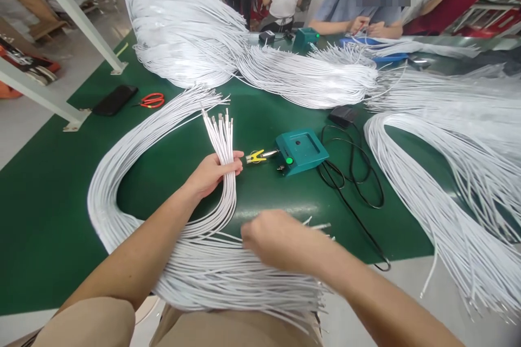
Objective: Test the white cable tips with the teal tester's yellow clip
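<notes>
My left hand (220,171) is closed around a bunch of white cables (222,141). Their stripped or tinned-looking ends point up and away from me, and their lengths curve down toward the large pile. My right hand (271,236), slightly blurred, is curled with its fingers pressed together just over the loose white cable pile (228,276) at the table's near edge. What those fingers pinch, if anything, is hidden. Just beyond my left fingertips, a yellow clip (256,157) sits on a metal probe that sticks out of a teal box (301,146) with a lit green button.
More white cable bundles lie at the back (183,27) and on the right (427,184). A black cord (354,206) loops beside the teal box. Red-handled scissors (152,100) and a black phone (115,100) lie at left. Other people work across the green table (52,217).
</notes>
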### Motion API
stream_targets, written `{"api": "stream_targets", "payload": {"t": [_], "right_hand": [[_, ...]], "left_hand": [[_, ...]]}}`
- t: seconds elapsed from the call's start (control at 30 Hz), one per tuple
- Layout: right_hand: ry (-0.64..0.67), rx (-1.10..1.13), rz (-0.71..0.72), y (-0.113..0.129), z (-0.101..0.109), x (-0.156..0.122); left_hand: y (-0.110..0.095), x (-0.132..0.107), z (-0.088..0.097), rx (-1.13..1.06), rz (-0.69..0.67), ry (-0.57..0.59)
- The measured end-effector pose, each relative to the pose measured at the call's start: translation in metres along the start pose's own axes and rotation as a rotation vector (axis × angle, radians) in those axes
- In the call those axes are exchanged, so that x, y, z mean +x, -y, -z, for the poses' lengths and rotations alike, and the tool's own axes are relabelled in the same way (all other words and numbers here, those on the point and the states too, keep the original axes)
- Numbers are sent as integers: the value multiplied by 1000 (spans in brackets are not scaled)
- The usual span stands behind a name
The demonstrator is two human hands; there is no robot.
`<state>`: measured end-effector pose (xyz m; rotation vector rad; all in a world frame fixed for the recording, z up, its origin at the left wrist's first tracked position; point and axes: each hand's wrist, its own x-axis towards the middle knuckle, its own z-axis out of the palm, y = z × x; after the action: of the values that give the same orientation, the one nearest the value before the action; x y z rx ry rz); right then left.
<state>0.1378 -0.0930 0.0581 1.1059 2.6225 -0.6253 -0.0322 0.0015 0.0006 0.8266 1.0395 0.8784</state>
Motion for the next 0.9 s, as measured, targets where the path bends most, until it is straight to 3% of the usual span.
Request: {"api": "stream_targets", "payload": {"t": [0.07,0.13,0.2,0.33,0.5,0.63,0.9], "right_hand": [[-145,59,-105,-19,29,15],[-470,322,-312,-39,51,35],[-667,482,-385,-55,62,56],[-681,763,-278,-72,54,84],[-729,962,-265,-73,36,85],[-677,1131,-232,-65,33,82],[-791,1208,-268,-61,36,87]], "left_hand": [[1,-1,-1,4,-52,-10],[2,-2,-3,11,-86,-1],[2,-3,-5,21,-94,39],[1,-6,-8,11,-77,115],[-2,-5,-7,-68,-153,14],[1,-2,-7,-70,-236,-9],[3,-4,-8,4,-247,-27]]}}
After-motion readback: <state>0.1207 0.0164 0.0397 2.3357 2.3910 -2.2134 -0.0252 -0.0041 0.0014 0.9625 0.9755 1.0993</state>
